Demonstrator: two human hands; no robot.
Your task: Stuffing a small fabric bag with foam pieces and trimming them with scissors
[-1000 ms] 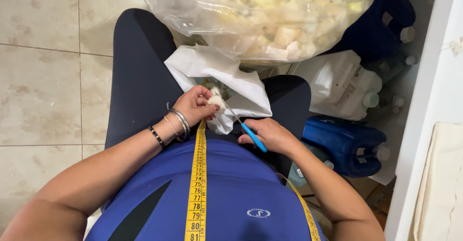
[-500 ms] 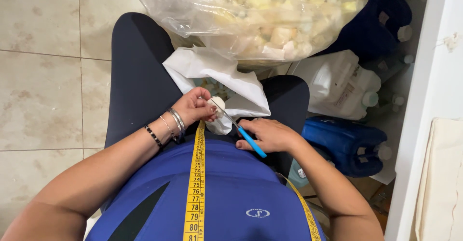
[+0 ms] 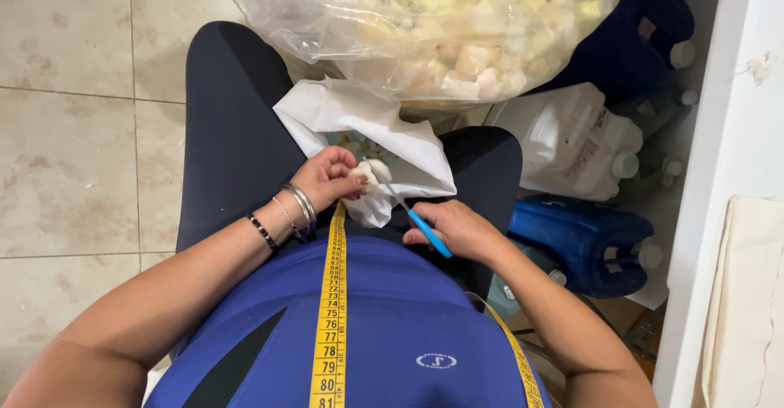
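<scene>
Pinching a small white foam piece (image 3: 369, 173) between closed fingertips, the left hand (image 3: 328, 179) holds it over the lap just above a crumpled white sheet (image 3: 367, 126), while the right hand (image 3: 457, 227) is clamped on a blue-handled tool (image 3: 429, 232) whose thin tip reaches the piece — what kind of tool it is stays hard to make out. Around the seated person lies a beige tiled floor (image 3: 73, 130), with one clear bag of foam scraps (image 3: 425, 16) ahead — its top cut off — plus one white jug (image 3: 572, 142), two blue jugs (image 3: 584, 236) and one yellow tape measure (image 3: 331, 310).
</scene>
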